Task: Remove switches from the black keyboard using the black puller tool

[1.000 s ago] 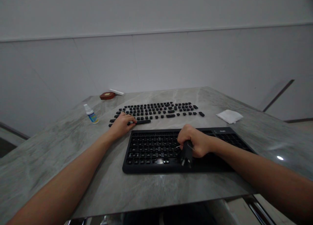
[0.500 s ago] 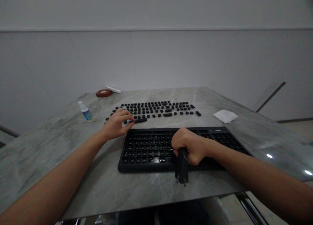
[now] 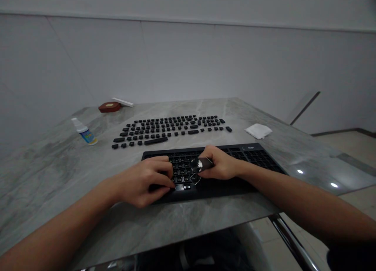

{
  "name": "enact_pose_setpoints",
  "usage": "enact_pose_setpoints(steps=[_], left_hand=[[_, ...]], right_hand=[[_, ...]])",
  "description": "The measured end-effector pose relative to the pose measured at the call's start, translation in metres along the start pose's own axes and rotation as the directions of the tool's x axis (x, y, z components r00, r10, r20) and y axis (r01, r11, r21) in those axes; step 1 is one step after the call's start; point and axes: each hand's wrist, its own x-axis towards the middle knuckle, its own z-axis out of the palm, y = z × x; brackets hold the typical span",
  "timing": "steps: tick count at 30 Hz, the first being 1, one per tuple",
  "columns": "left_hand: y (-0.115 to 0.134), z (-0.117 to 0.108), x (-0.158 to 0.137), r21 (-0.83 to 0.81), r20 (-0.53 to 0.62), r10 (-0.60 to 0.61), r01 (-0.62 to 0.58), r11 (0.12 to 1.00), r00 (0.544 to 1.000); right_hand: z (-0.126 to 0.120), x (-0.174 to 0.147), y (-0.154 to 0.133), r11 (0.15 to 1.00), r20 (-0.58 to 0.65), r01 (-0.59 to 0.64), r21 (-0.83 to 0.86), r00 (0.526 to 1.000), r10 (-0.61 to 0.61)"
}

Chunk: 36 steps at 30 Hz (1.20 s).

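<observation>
A black keyboard (image 3: pixel 211 188) stripped of its keycaps lies in front of me, its switch sockets bare. My left hand (image 3: pixel 143 180) is at its left part, with thumb and forefinger pinched together at the bottom row beside the spacebar slot. Whatever is between those fingertips is too small or hidden to tell. In the closed fist of my right hand (image 3: pixel 221 164) is a black keycap puller (image 3: pixel 202 164), held tilted over the middle of the keyboard, its wire loops reaching down towards the lower rows. Beyond the keyboard the loose keycaps (image 3: pixel 175 128) lie in rows, among them the long spacebar (image 3: pixel 156 140).
A white spray bottle (image 3: pixel 85 133) with a blue label lies tilted at the left. At the back left are a reddish-brown box (image 3: pixel 109 107) and a white strip (image 3: pixel 122 102). A folded white cloth (image 3: pixel 258 131) rests at the right. The marbled table (image 3: pixel 141 224) ends near me.
My left hand has come from the loose spacebar down to the keyboard's bottom row. The keycap puller has swung up from pointing at me to a tilt over the keys. The view has shifted.
</observation>
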Motion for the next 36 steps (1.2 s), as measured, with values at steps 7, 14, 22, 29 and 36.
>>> enact_pose_setpoints(steps=[7, 14, 22, 29, 36], left_hand=[[0.001, 0.002, 0.002, 0.043, 0.053, -0.019, 0.017, 0.999, 0.998], [0.001, 0.004, 0.003, 0.048, 0.084, -0.033, 0.029, 0.998, 0.996], [-0.001, 0.008, 0.000, 0.102, 0.070, -0.028, 0.021, 0.995, 0.997], [0.001, 0.011, 0.002, 0.099, 0.040, -0.051, 0.047, 0.994, 0.998], [0.005, 0.020, 0.005, 0.063, 0.050, -0.114, 0.111, 0.992, 0.992]], right_hand=[[0.001, 0.001, 0.001, 0.979, 0.047, 0.128, -0.157, 0.991, -0.122], [0.003, 0.001, 0.001, 0.941, 0.106, 0.159, -0.299, 0.985, -0.133], [0.007, 0.003, -0.016, 0.898, 0.056, -0.149, -0.414, 0.981, 0.188], [-0.019, -0.001, -0.003, 0.970, 0.252, -0.024, -0.243, 0.964, 0.087], [-0.018, -0.008, -0.017, 0.722, 0.402, 0.346, -0.599, 0.910, -0.102]])
